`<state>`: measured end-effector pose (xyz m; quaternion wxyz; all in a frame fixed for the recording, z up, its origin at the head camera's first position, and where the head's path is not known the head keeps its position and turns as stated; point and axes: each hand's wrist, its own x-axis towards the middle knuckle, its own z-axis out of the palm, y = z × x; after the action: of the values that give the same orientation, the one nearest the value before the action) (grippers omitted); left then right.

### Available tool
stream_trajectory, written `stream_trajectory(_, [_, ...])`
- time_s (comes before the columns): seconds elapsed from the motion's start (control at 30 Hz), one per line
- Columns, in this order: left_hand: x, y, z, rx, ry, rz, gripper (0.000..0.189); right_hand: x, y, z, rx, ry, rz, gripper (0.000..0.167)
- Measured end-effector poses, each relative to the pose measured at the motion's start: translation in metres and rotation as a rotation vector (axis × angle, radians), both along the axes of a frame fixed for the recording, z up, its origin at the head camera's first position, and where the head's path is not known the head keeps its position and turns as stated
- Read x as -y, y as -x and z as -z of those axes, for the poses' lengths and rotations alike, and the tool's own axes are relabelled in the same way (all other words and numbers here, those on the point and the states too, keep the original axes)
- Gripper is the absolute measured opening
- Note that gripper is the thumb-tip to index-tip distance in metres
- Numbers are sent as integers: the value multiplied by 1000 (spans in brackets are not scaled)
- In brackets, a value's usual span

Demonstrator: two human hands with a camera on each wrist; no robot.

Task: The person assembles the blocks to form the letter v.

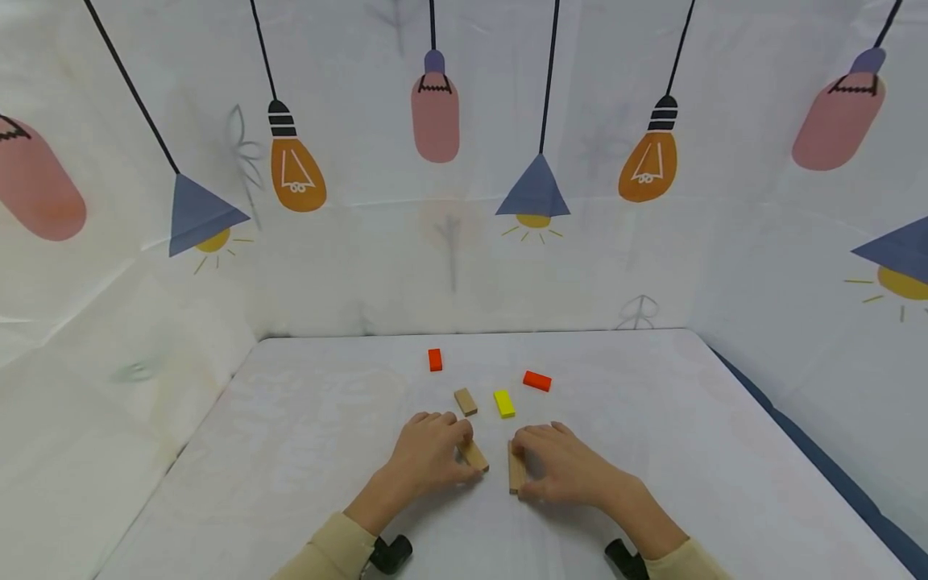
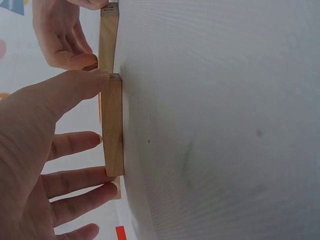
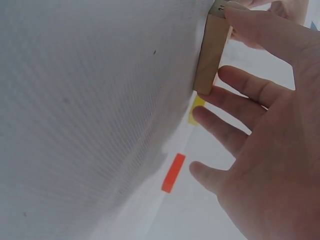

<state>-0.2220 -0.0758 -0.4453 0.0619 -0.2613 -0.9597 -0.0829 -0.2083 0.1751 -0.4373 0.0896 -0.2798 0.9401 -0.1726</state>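
My left hand (image 1: 428,453) pinches a plain wooden block (image 1: 474,457) by its two ends, thumb at the near end and fingers at the far one. The left wrist view shows this block (image 2: 113,127) lying along the white table surface. A second wooden block (image 1: 515,470) is gripped the same way, end to end, by my right hand (image 1: 564,466). Dark printed marks show on its near end (image 3: 218,8) in the right wrist view. The two blocks stand a small gap apart, the left one slanted, the right one nearly straight away from me.
Beyond the hands lie another wooden block (image 1: 466,402), a yellow block (image 1: 504,403) and two red blocks, one upright in view (image 1: 435,360) and one turned sideways (image 1: 537,381). A white cloth printed with lamps (image 1: 464,266) hangs behind the white table (image 1: 326,403).
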Motion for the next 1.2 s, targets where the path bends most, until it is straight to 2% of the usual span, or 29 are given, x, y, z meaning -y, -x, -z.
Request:
stream_trajectory(0.5, [-2,0,1,5,-5,-18,44,0,-1,-1,-6,0,4,41])
stream_trajectory(1.03, [-3,-1,1,20,-27,-21,42,4,-1,-6,-60,-43,-38,38])
stream_trajectory(1.2, [-3,-1,2,23,-26,-20,42,6,-2,-6,-81,-68,-12,37])
